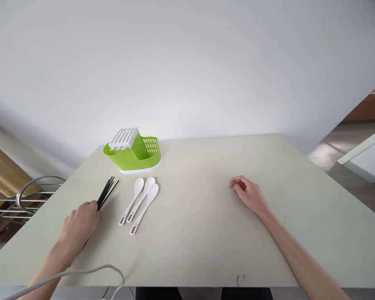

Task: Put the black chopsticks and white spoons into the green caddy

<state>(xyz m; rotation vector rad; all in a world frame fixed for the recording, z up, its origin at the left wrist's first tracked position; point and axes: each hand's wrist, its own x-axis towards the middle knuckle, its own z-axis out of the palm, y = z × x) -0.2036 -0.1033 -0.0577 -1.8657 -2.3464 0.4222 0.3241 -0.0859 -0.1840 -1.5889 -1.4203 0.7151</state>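
Observation:
My left hand [81, 223] is closed around several black chopsticks [106, 193] at the left of the table. Their thin ends fan out slightly beyond my fist, pointing away from me. Three white spoons [142, 208] lie side by side just right of the chopsticks, bowls facing the wall and printed handles towards me. Behind them stands a green utensil holder [121, 160] with a white slotted top [124, 138] and a white base. My right hand [248, 193] rests on the table at the right, fingers loosely curled, with a gap to the thumb and nothing visible in it.
The pale table [193, 233] meets a white wall [200, 75] at its far edge. A grey cable [81, 271] crosses the front left, over my left forearm. A metal rack [28, 200] stands beyond the left edge. Small dark marks [237, 279] show near the front edge.

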